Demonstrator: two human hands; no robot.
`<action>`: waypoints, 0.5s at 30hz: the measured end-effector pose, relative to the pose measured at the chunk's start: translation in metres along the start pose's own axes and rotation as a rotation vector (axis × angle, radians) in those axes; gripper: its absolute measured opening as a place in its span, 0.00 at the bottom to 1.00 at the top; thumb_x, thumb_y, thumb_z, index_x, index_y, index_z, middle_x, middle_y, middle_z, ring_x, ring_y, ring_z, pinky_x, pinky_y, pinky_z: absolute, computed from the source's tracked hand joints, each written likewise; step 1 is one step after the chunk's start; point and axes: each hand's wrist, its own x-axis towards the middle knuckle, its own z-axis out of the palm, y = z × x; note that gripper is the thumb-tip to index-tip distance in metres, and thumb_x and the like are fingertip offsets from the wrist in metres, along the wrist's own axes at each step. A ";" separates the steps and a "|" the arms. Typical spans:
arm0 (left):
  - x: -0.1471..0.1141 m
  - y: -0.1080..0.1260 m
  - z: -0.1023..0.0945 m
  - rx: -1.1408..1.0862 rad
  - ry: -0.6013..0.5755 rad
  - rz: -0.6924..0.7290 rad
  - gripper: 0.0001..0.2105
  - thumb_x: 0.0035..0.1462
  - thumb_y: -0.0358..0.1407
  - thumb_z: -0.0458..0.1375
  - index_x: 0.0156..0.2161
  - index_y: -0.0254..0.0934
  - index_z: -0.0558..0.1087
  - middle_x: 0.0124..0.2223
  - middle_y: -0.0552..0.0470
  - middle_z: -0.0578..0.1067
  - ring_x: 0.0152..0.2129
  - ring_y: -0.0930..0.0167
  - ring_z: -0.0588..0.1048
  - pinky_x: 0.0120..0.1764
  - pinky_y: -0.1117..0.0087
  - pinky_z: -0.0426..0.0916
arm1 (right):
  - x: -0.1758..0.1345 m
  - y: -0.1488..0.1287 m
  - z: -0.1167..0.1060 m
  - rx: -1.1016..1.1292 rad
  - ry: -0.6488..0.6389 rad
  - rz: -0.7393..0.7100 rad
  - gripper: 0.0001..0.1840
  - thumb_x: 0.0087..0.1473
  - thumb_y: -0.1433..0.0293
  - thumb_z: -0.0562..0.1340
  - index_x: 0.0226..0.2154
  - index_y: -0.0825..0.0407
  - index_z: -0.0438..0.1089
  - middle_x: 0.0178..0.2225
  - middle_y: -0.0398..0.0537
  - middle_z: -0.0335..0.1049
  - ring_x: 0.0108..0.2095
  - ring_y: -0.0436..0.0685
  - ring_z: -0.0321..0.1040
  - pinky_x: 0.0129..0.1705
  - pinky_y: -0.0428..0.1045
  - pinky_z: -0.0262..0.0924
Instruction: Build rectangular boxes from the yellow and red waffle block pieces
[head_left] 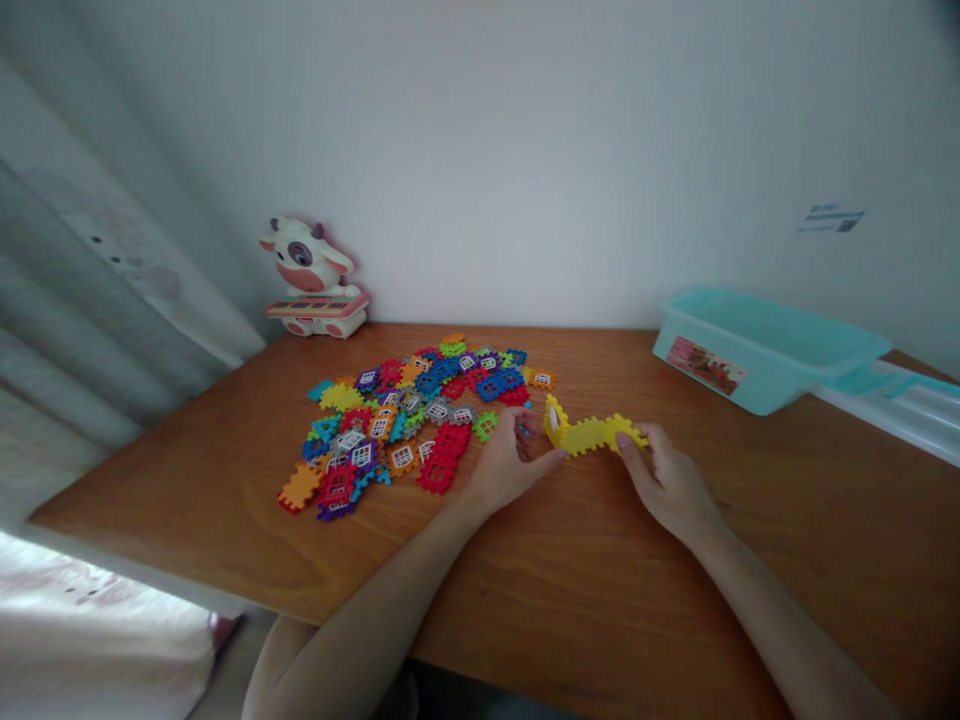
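A strip of yellow interlocking tiles [589, 436] was between the two hands at the wooden table [570, 560], its left-end tile tilted up. The right hand [670, 487] pinched its right end between thumb and fingers. The left hand [504, 462] was parted, thumb by the strip's left end; whether it touched could not be told. Left of the strip spread a multicoloured tile pile [412, 402]; farther back stood a cow-shaped toy keyboard [315, 280] and, right, a turquoise tub [772, 375].

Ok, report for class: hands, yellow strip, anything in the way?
Right grip holding yellow strip. Left grip open by its upright piece. Pile left, not between grips.
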 end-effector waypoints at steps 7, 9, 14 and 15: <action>-0.006 0.003 -0.002 0.123 -0.077 0.067 0.32 0.51 0.47 0.69 0.57 0.38 0.65 0.52 0.44 0.74 0.43 0.64 0.75 0.43 0.64 0.71 | 0.001 0.006 0.005 -0.031 -0.140 -0.059 0.18 0.63 0.51 0.53 0.39 0.46 0.66 0.32 0.52 0.80 0.29 0.64 0.78 0.29 0.53 0.68; -0.006 0.004 -0.004 0.164 -0.100 0.070 0.33 0.50 0.48 0.69 0.57 0.38 0.66 0.53 0.44 0.74 0.45 0.63 0.75 0.45 0.62 0.72 | 0.002 0.006 0.004 -0.058 -0.178 -0.049 0.19 0.61 0.50 0.54 0.39 0.47 0.68 0.32 0.52 0.80 0.30 0.65 0.78 0.31 0.53 0.68; -0.006 0.004 -0.006 0.246 -0.114 0.175 0.31 0.52 0.47 0.68 0.57 0.38 0.66 0.54 0.44 0.74 0.51 0.60 0.74 0.54 0.58 0.70 | 0.004 0.000 -0.005 -0.150 -0.189 0.094 0.21 0.57 0.49 0.54 0.39 0.45 0.70 0.34 0.54 0.81 0.30 0.67 0.78 0.32 0.55 0.67; -0.005 0.004 -0.006 0.264 -0.118 0.189 0.30 0.53 0.47 0.68 0.57 0.37 0.66 0.54 0.43 0.75 0.52 0.60 0.73 0.55 0.58 0.70 | 0.005 -0.002 -0.006 -0.159 -0.177 0.128 0.21 0.56 0.48 0.55 0.39 0.45 0.70 0.34 0.54 0.81 0.30 0.67 0.78 0.32 0.55 0.67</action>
